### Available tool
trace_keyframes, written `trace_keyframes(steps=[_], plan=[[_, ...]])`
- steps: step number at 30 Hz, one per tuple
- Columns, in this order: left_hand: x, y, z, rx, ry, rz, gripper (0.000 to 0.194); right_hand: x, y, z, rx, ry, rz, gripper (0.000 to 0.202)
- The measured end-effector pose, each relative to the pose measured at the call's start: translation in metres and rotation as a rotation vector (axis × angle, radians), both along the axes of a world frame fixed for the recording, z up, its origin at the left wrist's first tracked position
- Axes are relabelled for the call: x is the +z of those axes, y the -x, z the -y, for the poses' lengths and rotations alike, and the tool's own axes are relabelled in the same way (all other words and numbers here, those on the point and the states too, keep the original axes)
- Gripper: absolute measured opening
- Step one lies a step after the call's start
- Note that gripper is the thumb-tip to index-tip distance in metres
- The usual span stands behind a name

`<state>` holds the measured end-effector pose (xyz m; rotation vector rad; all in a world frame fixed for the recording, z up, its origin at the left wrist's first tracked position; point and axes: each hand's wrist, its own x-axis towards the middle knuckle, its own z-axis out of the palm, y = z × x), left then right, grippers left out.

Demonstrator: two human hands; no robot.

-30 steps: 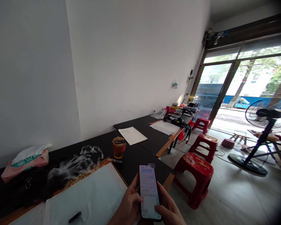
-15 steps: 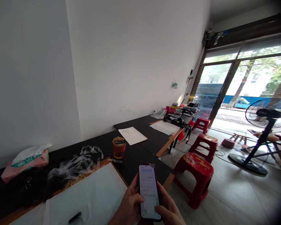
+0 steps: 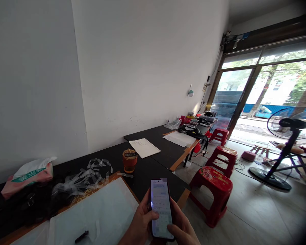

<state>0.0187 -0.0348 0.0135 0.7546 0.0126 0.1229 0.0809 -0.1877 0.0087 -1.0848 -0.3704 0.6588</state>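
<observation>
A lit smartphone is held upright between my two hands, low in the middle of the head view. Its screen shows what looks like a message thread with a keypad below; the text is too small to read. My left hand wraps the phone's left side, its thumb lying over the screen. Around the right side closes my right hand, thumb at the lower right of the screen. Left of the hands, a pale translucent sheet covers the table, with a small black piece and a clear strip on it.
A cup with an orange sleeve stands on the black table near a white paper pad. Clear plastic strips and a tissue pack lie left. Red stools and a fan stand right.
My left thumb has shifted slightly right over the screen, and my right thumb slightly left. A small bright spot now shows at the screen's left edge.
</observation>
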Motion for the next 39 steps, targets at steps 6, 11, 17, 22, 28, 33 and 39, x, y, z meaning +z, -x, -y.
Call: trace_keyframes(steps=[6, 11, 17, 22, 28, 33, 39], plan=[[0.006, 0.001, -0.001, -0.049, 0.106, -0.012, 0.103, -0.004, -0.002, 0.003, -0.030, 0.017, 0.014, 0.087], [0.006, 0.002, -0.002, -0.049, 0.114, -0.039, 0.106, -0.003, -0.003, 0.004, -0.001, 0.034, 0.022, 0.095], [0.010, 0.003, -0.002, -0.065, 0.121, -0.053, 0.110, -0.004, -0.004, 0.004, 0.023, 0.038, 0.054, 0.097], [0.011, 0.004, -0.002, -0.074, 0.119, -0.058, 0.101, -0.004, -0.005, 0.004, 0.041, 0.025, 0.065, 0.094], [0.004, 0.002, -0.001, -0.050, 0.068, -0.003, 0.099, -0.010, -0.007, 0.004, 0.054, -0.060, 0.028, 0.092], [0.008, 0.003, 0.000, -0.071, 0.046, 0.050, 0.110, -0.006, -0.005, 0.005, 0.050, -0.057, 0.024, 0.091], [0.016, 0.005, 0.003, -0.064, -0.060, 0.043, 0.118, 0.006, 0.000, 0.005, 0.020, -0.028, -0.009, 0.085]])
